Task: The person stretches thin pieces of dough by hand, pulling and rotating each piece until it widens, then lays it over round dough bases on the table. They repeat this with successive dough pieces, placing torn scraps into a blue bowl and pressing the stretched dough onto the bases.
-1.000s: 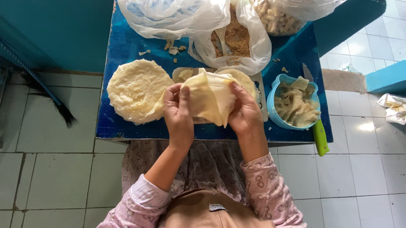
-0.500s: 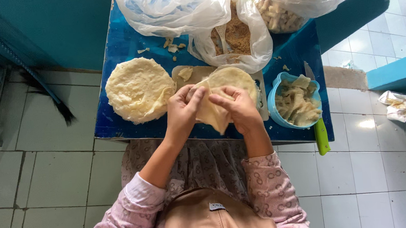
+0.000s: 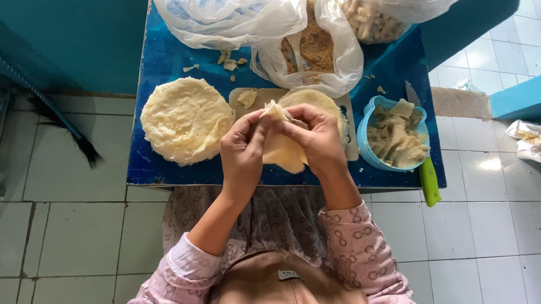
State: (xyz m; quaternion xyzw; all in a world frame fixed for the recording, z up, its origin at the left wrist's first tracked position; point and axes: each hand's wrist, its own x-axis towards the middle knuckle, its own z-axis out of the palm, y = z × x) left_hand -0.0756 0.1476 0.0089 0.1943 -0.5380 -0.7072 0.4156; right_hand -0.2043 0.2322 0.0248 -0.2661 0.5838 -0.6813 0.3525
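Since a second ago we are folding the wrapper point(image 3: 281, 154) smaller, both hands, left hand point(image 3: 243, 153) and right hand point(image 3: 318, 140), pinching it between them above the blue surface point(image 3: 167, 63), wrapper stack point(image 3: 184, 120) lying left of our hands, blue bowl point(image 3: 393, 134) sitting right.

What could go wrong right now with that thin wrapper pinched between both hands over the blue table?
1. The thin pale-yellow wrapper is pinched by the left hand and right hand; such a thin sheet might tear.
2. The green-handled knife juts past the blue table's near edge; a nudge could drop it.
3. The blue plastic bowl of scraps sits close to the right hand and could get bumped.
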